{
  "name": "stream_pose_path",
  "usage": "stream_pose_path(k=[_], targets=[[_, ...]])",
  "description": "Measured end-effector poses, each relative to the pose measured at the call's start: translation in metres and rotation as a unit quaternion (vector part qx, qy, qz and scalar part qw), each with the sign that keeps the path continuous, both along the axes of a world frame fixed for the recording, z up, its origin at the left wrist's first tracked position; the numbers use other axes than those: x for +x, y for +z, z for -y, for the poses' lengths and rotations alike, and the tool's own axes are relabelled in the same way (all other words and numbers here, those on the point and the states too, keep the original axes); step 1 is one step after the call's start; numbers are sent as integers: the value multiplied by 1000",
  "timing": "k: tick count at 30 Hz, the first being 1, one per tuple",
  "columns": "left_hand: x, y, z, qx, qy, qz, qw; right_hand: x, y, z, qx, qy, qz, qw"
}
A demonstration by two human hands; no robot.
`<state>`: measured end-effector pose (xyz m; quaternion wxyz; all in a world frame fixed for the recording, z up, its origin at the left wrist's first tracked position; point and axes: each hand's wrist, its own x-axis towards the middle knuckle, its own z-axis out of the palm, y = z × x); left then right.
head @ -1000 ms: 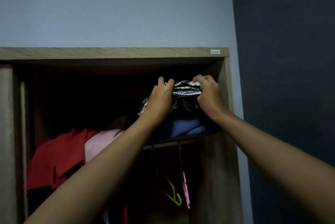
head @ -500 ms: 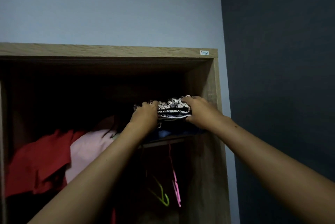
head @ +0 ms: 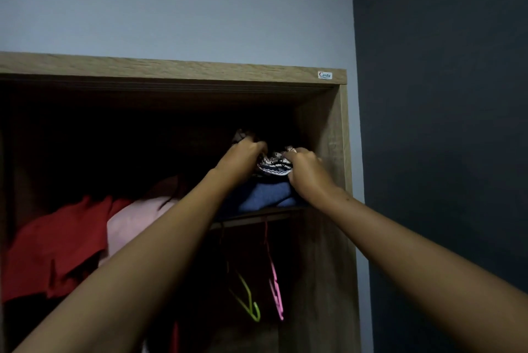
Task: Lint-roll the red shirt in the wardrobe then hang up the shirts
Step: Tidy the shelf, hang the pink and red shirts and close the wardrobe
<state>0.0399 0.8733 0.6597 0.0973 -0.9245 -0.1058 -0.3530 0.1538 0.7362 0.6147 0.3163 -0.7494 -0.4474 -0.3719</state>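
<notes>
A folded black-and-white patterned garment (head: 273, 166) is gripped on the wardrobe shelf (head: 257, 214) by curled fingers of left hand (head: 243, 156) and right hand (head: 306, 170). The crumpled red shirt (head: 57, 244), at eight o'clock, is likely to be fetched next.

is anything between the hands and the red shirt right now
The left hand and right hand grip the patterned cloth atop a blue pile at the right of the shelf. The red shirt is far left, with a pink garment between it and the hands. Nothing visible covers the red shirt.
</notes>
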Motion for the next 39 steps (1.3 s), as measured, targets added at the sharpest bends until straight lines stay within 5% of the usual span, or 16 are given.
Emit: stream_pose_path(k=[8, 14, 20, 28, 33, 39], targets=[[-18, -33, -17, -39, 57, -13, 998, 6, 17, -6, -83, -80, -61, 991], [-25, -35, -29, -98, 65, -54, 992, -20, 22, -12, -96, 74, -43, 992], [-14, -27, -23, -118, 22, -69, 990, -2, 10, -16, -49, -64, -52, 995], [-49, -26, -25, -117, 28, -46, 992, -22, 9, -19, -61, -26, -46, 997], [-102, -44, -48, -94, 193, 39, 976, -59, 2, -24, 17, 30, 23, 999], [-130, -85, -79, -137, 351, 14, 926, -110, -12, -48, -19, 117, 27, 993]])
